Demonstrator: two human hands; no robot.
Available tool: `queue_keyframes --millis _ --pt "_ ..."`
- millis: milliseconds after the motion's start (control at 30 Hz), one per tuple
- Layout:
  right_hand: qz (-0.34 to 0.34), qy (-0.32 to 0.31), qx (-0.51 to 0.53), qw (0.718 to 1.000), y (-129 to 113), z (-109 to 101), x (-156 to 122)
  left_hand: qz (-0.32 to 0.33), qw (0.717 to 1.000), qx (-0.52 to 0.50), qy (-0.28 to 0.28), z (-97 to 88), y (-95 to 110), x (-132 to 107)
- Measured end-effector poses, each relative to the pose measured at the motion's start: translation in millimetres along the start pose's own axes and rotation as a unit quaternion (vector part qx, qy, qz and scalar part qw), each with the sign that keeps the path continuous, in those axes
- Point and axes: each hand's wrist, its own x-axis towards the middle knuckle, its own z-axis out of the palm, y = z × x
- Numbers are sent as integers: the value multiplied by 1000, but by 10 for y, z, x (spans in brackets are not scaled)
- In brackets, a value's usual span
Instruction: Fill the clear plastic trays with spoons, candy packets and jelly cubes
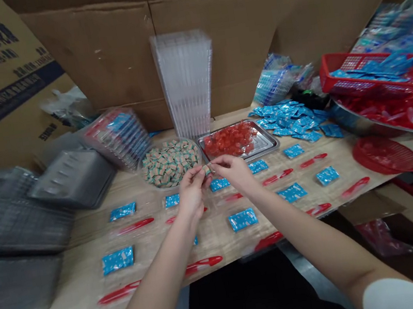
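Both hands meet over the middle of the table, fingertips pinching one small beige-and-green piece [207, 169]. My left hand [192, 190] is closed on its left side, and my right hand [235, 172] is closed on its right side. Just behind my left hand stands a round clear tub [148, 182] full of similar small pieces. A metal tray [267, 140] holding red pieces [233, 140] lies behind my right hand. Around and below the hands, clear plastic trays hold blue printed packets [242, 219] and red plastic tools [202, 265], whose exact kind I cannot make out.
A tall stack of clear trays [187, 82] stands at the back. Loose blue packets [289, 120] are heaped right of it. Farther right are a red basket [371, 81], a metal basin [366, 125] and a red sieve-like tray [387, 154]. Blurred plastic stacks [13, 247] fill the left.
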Motion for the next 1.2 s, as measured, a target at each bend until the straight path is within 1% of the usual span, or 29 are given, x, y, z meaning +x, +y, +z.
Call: queue_keyframes --millis 67,133,200,300,333,433,500,600,700,767,867,933,967,1000,1033,1067,1133,1167,1200 --pt "49 -19 61 997 19 11 14 5 1000 9 5 -18 -15 8" --pt "77 -29 98 992 33 14 24 14 1000 20 4 -39 -26 22" --pt "81 -20 110 990 33 3 34 26 999 35 3 -64 -33 48" --pt "67 18 118 991 -1 -30 54 47 997 54 13 -104 -39 107" --pt "66 17 123 990 -19 -38 59 51 997 59 17 -114 -41 128" --pt "80 -46 103 990 -57 -21 58 51 996 66 18 -125 -45 162" --pt "63 -64 51 995 -53 16 43 46 997 61 10 -120 -39 143" --pt "-10 -30 -28 999 -18 55 0 31 998 45 -16 -118 -4 52" --pt "-70 2 -63 996 -18 34 -84 21 998 33 -53 -113 43 -73" --pt "-81 10 -49 995 -55 -1 -175 20 996 33 -77 -99 58 -147" --pt "-64 -8 -28 998 -121 -76 -363 35 992 37 -118 -69 29 -219" --pt "-73 4 -60 996 -122 -175 -495 53 986 64 -147 -65 -27 -236" --pt "-84 23 -87 992 -97 -253 -550 62 981 99 -157 -72 -61 -236" --pt "-92 53 -116 988 -54 -353 -594 72 972 151 -164 -86 -98 -230" --pt "-91 89 -146 981 5 -471 -621 89 955 225 -171 -105 -135 -220" --pt "-79 122 -176 974 78 -602 -632 111 928 307 -179 -125 -171 -207" --pt "-35 167 -228 959 240 -849 -602 157 859 446 -196 -154 -236 -172" --pt "-15 174 -249 953 315 -940 -563 174 829 490 -207 -157 -264 -153" --pt "-1 169 -269 948 378 -996 -511 186 806 517 -218 -150 -290 -134"
